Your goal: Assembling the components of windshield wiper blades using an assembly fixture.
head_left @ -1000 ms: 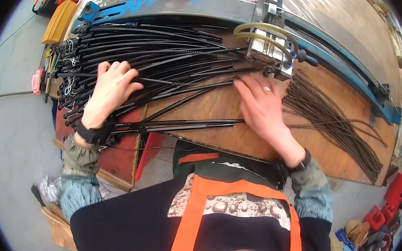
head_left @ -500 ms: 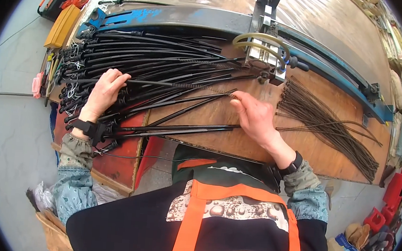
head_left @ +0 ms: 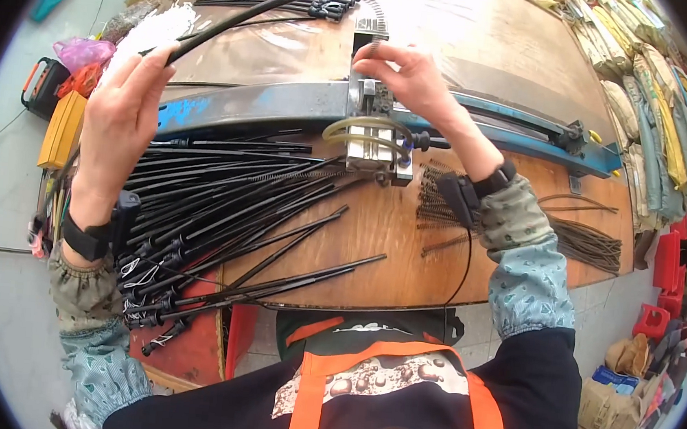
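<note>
Head view, and here my left hand [head_left: 124, 109] has its fingers closed round a black rod [head_left: 246, 23] slanting up rightward, while my right hand [head_left: 409, 73] pinches a thin curved spring [head_left: 380, 15], both raised above the loose rods [head_left: 215, 183] heaped across the wooden table [head_left: 358, 236].

A brown wooden table [head_left: 375, 225] bears many black rods [head_left: 215, 191], with thin springs [head_left: 590, 246] to their right.
</note>
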The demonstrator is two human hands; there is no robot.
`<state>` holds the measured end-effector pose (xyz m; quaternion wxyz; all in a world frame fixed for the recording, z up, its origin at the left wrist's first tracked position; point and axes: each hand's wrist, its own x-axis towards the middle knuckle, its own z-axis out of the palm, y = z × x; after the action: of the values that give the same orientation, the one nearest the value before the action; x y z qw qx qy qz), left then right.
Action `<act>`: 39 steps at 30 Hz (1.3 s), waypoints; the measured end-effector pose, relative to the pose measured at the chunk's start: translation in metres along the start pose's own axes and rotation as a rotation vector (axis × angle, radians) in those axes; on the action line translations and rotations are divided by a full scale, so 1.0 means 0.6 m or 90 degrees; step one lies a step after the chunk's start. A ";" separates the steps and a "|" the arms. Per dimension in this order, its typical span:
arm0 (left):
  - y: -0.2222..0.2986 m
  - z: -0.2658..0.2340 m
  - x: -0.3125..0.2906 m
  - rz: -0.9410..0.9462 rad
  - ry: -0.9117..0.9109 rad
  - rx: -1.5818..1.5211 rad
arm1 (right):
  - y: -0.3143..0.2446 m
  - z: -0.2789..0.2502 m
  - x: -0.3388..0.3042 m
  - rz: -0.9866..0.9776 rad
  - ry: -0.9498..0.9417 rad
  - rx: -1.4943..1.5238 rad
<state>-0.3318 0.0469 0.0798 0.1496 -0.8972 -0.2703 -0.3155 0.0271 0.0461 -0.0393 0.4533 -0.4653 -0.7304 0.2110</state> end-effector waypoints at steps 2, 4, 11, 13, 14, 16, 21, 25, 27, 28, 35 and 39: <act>0.000 0.015 -0.014 -0.008 0.011 -0.015 | 0.017 0.014 0.015 -0.075 -0.003 -0.082; 0.003 0.025 -0.039 -0.095 -0.046 -0.029 | 0.032 0.017 0.024 -0.112 -0.006 -0.123; -0.024 0.051 -0.077 -0.172 -0.070 -0.061 | 0.022 0.059 0.058 -0.186 -0.160 -0.352; -0.034 0.065 -0.076 -0.171 -0.081 -0.050 | 0.030 0.054 0.051 -0.184 -0.114 -0.395; -0.039 0.073 -0.072 -0.169 -0.081 -0.048 | 0.035 0.043 0.043 -0.179 -0.068 -0.441; -0.049 0.078 -0.073 -0.185 -0.097 -0.050 | 0.047 0.009 0.023 -0.215 0.014 -0.481; -0.013 0.137 -0.068 -0.106 -0.266 0.058 | 0.080 -0.105 -0.091 -0.216 0.054 -0.586; 0.027 0.289 0.010 0.033 -0.119 -0.149 | 0.087 -0.197 -0.174 -0.088 0.102 -0.610; 0.042 0.320 0.032 0.034 -0.171 -0.146 | 0.086 -0.212 -0.183 -0.080 0.097 -0.609; 0.036 0.317 0.026 0.018 -0.175 -0.123 | 0.090 -0.208 -0.179 -0.084 0.090 -0.600; 0.035 0.320 0.034 -0.060 -0.162 -0.210 | 0.126 -0.201 -0.180 -0.071 0.128 -0.536; 0.042 0.348 0.019 -0.132 -0.090 -0.277 | 0.130 -0.191 -0.179 -0.062 0.143 -0.531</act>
<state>-0.2086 0.1227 -0.0733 -0.0995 -0.8957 -0.2963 -0.3163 0.1802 -0.0229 -0.0891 0.3127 -0.5939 -0.7201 -0.1758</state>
